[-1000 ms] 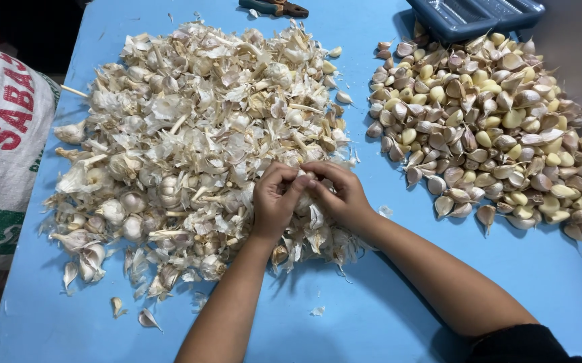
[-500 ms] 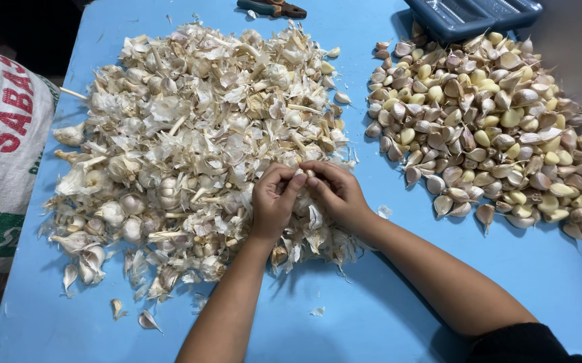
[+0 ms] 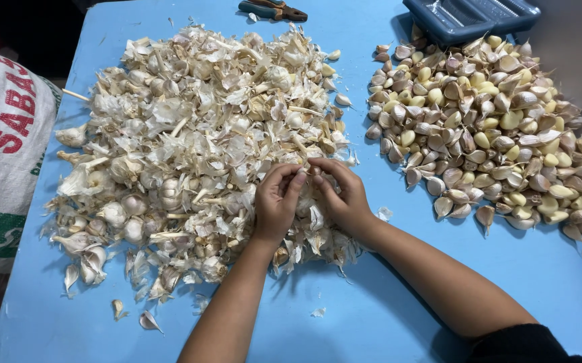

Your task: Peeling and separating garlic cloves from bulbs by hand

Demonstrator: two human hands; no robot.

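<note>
A big heap of garlic bulbs and papery skins (image 3: 197, 134) covers the left half of a blue table (image 3: 371, 296). My left hand (image 3: 276, 202) and my right hand (image 3: 345, 195) meet at the heap's near right edge, fingertips pinched together on a small piece of garlic (image 3: 310, 176) that is mostly hidden by the fingers. To the right lies a separate pile of loose garlic cloves (image 3: 492, 128), some peeled yellow, some still in skin.
A dark blue plastic tray (image 3: 469, 17) stands at the back right, above the clove pile. Pliers (image 3: 274, 9) lie at the table's far edge. A white printed sack (image 3: 2, 154) leans against the left side. Stray skins (image 3: 130, 316) dot the near left.
Both hands stay in the same spot at the heap's edge. Only the fingers have shifted slightly on the piece of garlic.
</note>
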